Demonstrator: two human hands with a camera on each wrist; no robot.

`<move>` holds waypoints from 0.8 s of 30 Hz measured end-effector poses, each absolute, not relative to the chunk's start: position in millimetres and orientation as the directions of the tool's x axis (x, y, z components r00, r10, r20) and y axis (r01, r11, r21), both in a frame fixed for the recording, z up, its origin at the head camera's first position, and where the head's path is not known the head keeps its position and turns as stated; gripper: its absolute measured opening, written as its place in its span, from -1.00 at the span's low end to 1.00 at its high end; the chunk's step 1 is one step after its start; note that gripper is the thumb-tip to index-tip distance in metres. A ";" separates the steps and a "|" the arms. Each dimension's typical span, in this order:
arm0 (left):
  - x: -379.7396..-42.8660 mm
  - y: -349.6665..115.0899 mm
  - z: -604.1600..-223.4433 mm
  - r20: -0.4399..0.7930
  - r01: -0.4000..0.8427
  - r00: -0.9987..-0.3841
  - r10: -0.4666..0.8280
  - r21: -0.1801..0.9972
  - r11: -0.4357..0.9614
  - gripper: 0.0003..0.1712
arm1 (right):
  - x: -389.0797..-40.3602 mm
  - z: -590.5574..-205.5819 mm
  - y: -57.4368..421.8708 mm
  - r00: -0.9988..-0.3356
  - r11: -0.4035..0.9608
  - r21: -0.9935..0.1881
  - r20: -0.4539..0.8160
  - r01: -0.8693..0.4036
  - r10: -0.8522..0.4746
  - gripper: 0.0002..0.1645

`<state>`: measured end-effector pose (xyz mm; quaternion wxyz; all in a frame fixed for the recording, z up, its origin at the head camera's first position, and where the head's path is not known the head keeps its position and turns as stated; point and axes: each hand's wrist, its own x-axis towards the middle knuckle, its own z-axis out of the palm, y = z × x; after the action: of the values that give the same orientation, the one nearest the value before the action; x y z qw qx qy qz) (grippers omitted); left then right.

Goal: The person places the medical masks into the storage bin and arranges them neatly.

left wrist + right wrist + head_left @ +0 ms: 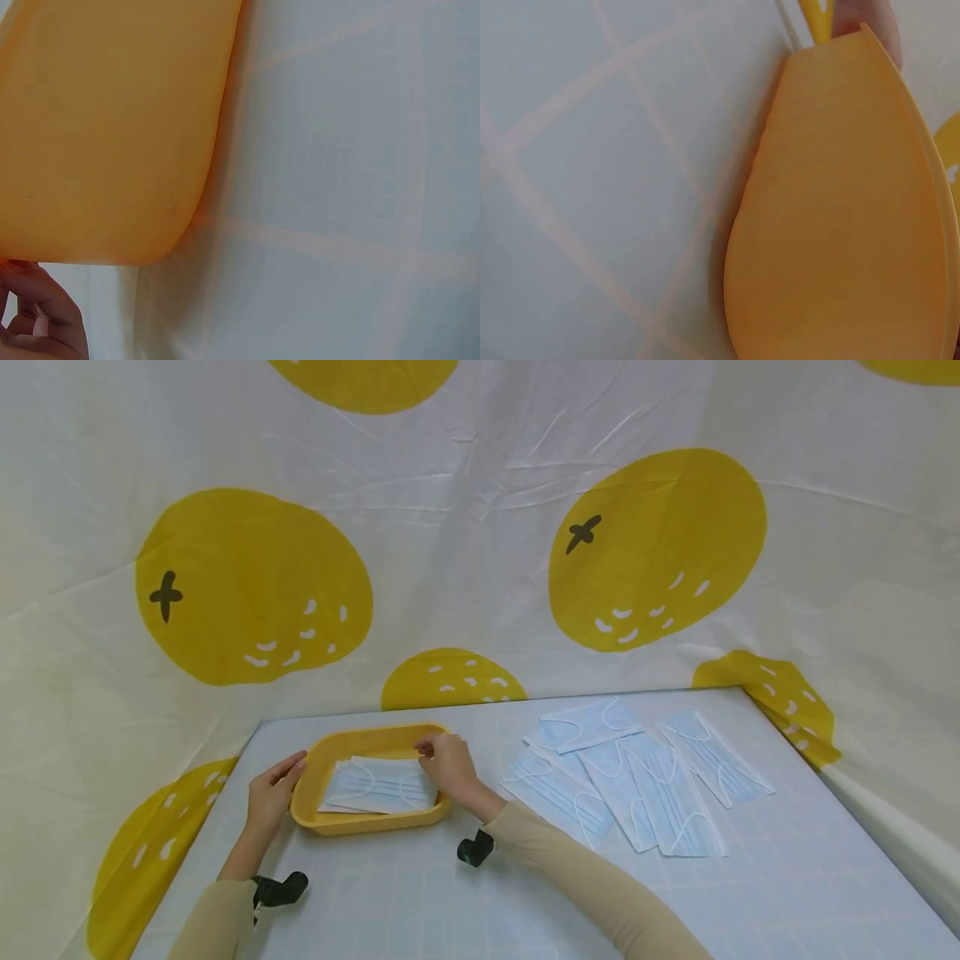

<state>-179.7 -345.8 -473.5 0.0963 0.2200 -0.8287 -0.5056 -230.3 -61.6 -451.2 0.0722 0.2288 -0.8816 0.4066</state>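
A shallow yellow tray (322, 822) stands on the table, left of the middle. Inside it lie blue pleated face masks (375, 787) in a small stack, white ear loops on top. My left hand (272, 793) holds the tray's left end, fingertips at the rim; in the left wrist view its bent fingers (52, 300) meet the edge. From the right my right hand (450, 764) reaches over the tray wall, fingers bent, fingertips right at the stack's upper right corner. I cannot tell whether it pinches a mask. The right wrist view shows mostly the tray's outer wall (840, 202).
Several loose face masks (600, 777) overlap in a spread to the right of the tray, and one mask (716, 758) lies at their right side. A pale checked cloth (390, 893) covers the table. Behind it hangs a white curtain (465, 568) printed with yellow fruit.
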 end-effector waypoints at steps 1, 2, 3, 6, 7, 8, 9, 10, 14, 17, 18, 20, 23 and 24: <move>-180.0 -346.0 -474.2 -0.063 -0.265 -0.886 -0.460 0.881 0.391 -0.37 | -230.2 -451.2 -61.2 -0.885 0.557 -0.692 0.309 -0.460 -0.348 -0.83; -180.1 -345.9 -474.5 -0.063 -0.264 -0.886 -0.459 0.883 0.388 -0.37 | -230.6 -451.8 -60.8 -0.886 0.548 -0.701 0.303 -0.457 -0.351 -0.83; -180.1 -345.8 -474.5 -0.062 -0.262 -0.887 -0.458 0.885 0.386 -0.36 | -230.7 -452.5 -60.4 -0.885 0.537 -0.709 0.301 -0.457 -0.355 -0.83; -179.7 -345.3 -474.1 -0.053 -0.251 -0.888 -0.456 0.888 0.386 -0.36 | -231.4 -454.9 -59.3 -0.875 0.510 -0.719 0.313 -0.472 -0.368 -0.83; -179.5 -345.4 -474.1 -0.051 -0.249 -0.888 -0.457 0.888 0.386 -0.36 | -231.1 -455.6 -58.9 -0.870 0.499 -0.722 0.322 -0.480 -0.372 -0.82; -179.3 -345.6 -474.1 -0.048 -0.247 -0.888 -0.458 0.889 0.386 -0.36 | -230.4 -456.0 -58.8 -0.869 0.488 -0.727 0.327 -0.483 -0.372 -0.82; -179.0 -346.0 -474.3 -0.047 -0.247 -0.888 -0.458 0.888 0.388 -0.36 | -229.3 -456.0 -58.9 -0.866 0.474 -0.734 0.335 -0.486 -0.371 -0.82; -179.0 -346.2 -474.6 -0.047 -0.249 -0.887 -0.460 0.886 0.390 -0.37 | -228.3 -455.6 -58.9 -0.865 0.462 -0.741 0.340 -0.488 -0.368 -0.82; -179.6 -347.1 -475.8 -0.059 -0.261 -0.884 -0.465 0.886 0.384 -0.38 | -222.0 -450.8 -59.5 -0.866 0.412 -0.771 0.358 -0.485 -0.349 -0.81; -179.7 -346.8 -475.8 -0.068 -0.265 -0.884 -0.462 0.887 0.378 -0.37 | -218.1 -445.6 -59.2 -0.857 0.400 -0.767 0.379 -0.502 -0.349 -0.80; -179.7 -346.6 -475.7 -0.071 -0.267 -0.884 -0.462 0.888 0.375 -0.36 | -217.0 -444.0 -58.7 -0.853 0.396 -0.764 0.386 -0.509 -0.351 -0.81; -179.5 -346.1 -475.4 -0.076 -0.271 -0.882 -0.465 0.889 0.369 -0.36 | -215.3 -441.1 -57.5 -0.847 0.394 -0.758 0.396 -0.520 -0.356 -0.81; -179.5 -345.8 -474.9 -0.073 -0.271 -0.879 -0.470 0.890 0.368 -0.37 | -213.6 -439.2 -54.9 -0.837 0.384 -0.752 0.415 -0.536 -0.356 -0.81; -179.5 -345.8 -474.8 -0.071 -0.269 -0.879 -0.471 0.890 0.368 -0.37 | -213.3 -439.1 -53.9 -0.834 0.380 -0.749 0.423 -0.542 -0.355 -0.81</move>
<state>-179.5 -345.8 -474.8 0.0980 0.2253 -0.8213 -0.5148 -213.3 -53.9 -439.1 0.0963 0.2719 -0.8251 0.4858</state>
